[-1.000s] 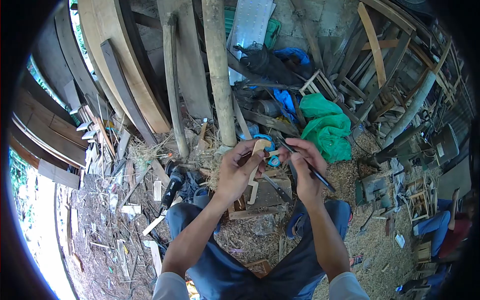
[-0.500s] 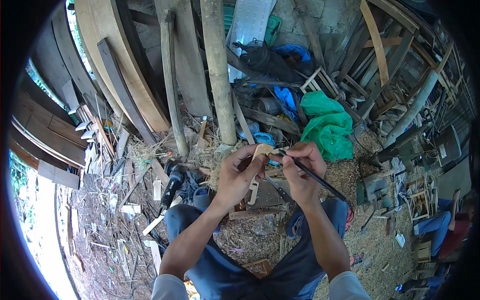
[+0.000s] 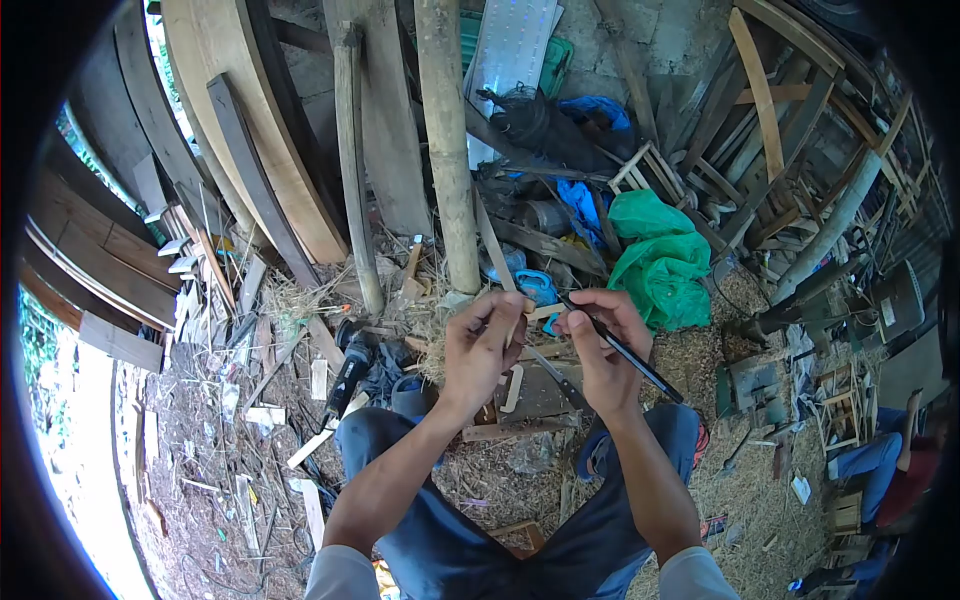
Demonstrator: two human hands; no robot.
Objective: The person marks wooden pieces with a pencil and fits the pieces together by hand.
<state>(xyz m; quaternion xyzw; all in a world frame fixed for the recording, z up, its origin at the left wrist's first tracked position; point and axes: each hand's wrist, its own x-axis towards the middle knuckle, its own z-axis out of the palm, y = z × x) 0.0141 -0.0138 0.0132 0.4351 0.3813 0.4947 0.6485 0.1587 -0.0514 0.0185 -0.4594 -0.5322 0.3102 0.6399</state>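
My left hand (image 3: 476, 345) pinches a small pale wooden piece (image 3: 530, 309), mostly hidden by the fingers. A slim dark pencil-like tool (image 3: 638, 361) is gripped in my right hand (image 3: 612, 345); its tip is near the wooden piece, and whether they touch I cannot tell. Below the hands, a pale hook-shaped wooden piece (image 3: 513, 390) lies by a wooden block (image 3: 542, 393). A knife (image 3: 568, 388) with a dark handle rests across that block, between my knees.
A black power tool (image 3: 350, 374) lies left of my knees. Beyond the hands are a green plastic bag (image 3: 658, 262), a blue object (image 3: 536, 286) and a bamboo pole (image 3: 448, 150). Shavings and scraps cover the ground. A seated person (image 3: 885, 470) is at the far right.
The wooden piece has turned in my left hand, so less of its broad face shows. My right hand still grips the dark tool. The view has shifted slightly.
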